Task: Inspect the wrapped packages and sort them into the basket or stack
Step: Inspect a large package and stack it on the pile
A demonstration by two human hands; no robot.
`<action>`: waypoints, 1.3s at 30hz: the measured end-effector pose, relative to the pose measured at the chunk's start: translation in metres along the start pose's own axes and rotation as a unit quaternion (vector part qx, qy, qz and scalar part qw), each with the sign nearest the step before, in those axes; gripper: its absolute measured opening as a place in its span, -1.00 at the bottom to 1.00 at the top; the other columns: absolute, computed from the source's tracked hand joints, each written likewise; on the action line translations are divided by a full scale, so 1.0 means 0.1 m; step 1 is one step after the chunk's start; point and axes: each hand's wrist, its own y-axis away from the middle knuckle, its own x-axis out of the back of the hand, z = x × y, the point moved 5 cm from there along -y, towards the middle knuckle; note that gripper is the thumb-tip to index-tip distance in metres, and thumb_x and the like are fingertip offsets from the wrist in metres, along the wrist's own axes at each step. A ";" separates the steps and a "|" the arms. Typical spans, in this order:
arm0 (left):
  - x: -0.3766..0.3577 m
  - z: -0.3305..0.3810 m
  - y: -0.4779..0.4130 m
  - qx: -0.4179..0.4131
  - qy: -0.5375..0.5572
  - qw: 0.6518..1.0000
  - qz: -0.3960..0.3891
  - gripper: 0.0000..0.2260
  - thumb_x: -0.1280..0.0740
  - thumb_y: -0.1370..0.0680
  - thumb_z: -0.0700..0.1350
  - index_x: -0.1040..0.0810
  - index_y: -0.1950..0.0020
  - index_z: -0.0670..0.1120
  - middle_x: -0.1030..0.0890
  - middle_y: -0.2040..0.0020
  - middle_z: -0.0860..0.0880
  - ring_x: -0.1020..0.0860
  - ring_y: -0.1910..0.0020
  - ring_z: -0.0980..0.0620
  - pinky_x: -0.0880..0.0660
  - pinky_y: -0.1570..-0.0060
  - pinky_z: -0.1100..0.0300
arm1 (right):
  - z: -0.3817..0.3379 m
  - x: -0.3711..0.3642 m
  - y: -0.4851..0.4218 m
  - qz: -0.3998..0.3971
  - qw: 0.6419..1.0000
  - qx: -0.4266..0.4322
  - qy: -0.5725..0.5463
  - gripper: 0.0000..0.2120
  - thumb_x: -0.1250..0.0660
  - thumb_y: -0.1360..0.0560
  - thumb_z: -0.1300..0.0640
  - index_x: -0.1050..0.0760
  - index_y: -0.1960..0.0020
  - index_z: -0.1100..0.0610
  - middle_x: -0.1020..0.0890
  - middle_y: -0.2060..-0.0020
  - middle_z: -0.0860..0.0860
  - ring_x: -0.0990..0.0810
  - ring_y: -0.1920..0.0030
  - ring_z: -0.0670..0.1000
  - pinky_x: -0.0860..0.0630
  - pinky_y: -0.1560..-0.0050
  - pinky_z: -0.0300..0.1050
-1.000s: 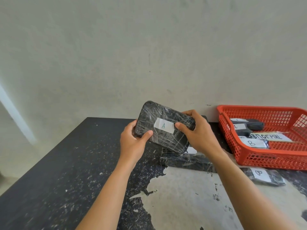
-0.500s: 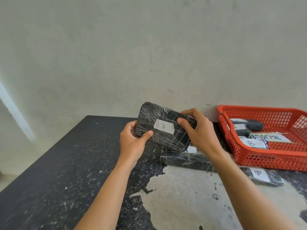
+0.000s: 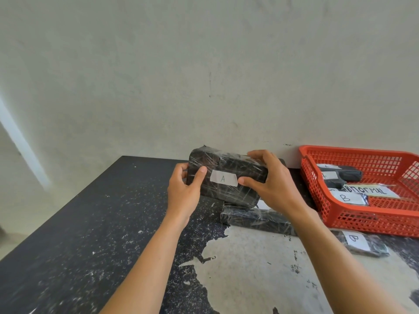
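A black package wrapped in clear film (image 3: 229, 175), with a white label marked A, is held up above the table. My left hand (image 3: 183, 193) grips its left end, thumb on the front face. My right hand (image 3: 269, 184) grips its right end, fingers over the top edge. Below it a stack of wrapped black packages (image 3: 256, 219) lies on the table, partly hidden by my right wrist. The red basket (image 3: 362, 220) at the right holds several wrapped packages with A and B labels and a paper sign.
Another wrapped package with a B label (image 3: 360, 243) lies on the table in front of the basket. The worn black table (image 3: 90, 234) ends at a white wall behind. The table's left edge runs diagonally at the lower left.
The package has been tilted so its top edge leans further toward me and more of its top face shows. My left thumb has slid up the front face; both hands keep their hold.
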 end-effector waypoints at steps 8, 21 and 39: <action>-0.04 0.13 0.00 0.018 0.040 0.997 -0.065 -0.65 -0.37 -0.44 0.30 -0.60 -0.08 0.12 -0.63 -0.07 0.15 -0.55 -0.09 0.22 -0.42 -0.06 0.25 | -0.07 0.04 0.00 0.031 0.999 0.004 0.015 -0.40 -0.56 -0.37 0.07 -0.36 -0.32 -0.04 -0.51 -0.16 -0.08 -0.47 -0.19 0.00 -0.47 -0.17 -0.04; 0.01 0.06 -0.05 0.041 0.114 0.992 -0.030 -0.50 -0.50 -0.37 0.23 -0.57 -0.24 0.05 -0.66 -0.13 0.08 -0.60 -0.17 0.08 -0.47 -0.28 0.04 | -0.16 0.01 0.03 -0.020 0.995 -0.027 -0.089 -0.67 -0.24 -0.61 -0.03 -0.40 -0.37 -0.08 -0.64 -0.05 -0.03 -0.63 0.07 -0.05 -0.55 0.02 -0.12; 0.04 0.16 0.01 0.011 0.079 0.996 -0.025 -0.61 -0.48 -0.43 0.15 -0.54 -0.12 -0.04 -0.63 -0.11 0.05 -0.58 -0.09 0.17 -0.43 0.05 0.36 | -0.13 -0.02 0.04 0.051 0.996 0.063 -0.021 -0.75 -0.49 -0.44 0.04 -0.48 -0.05 0.00 -0.46 -0.35 -0.12 -0.42 -0.34 -0.12 -0.36 -0.31 -0.19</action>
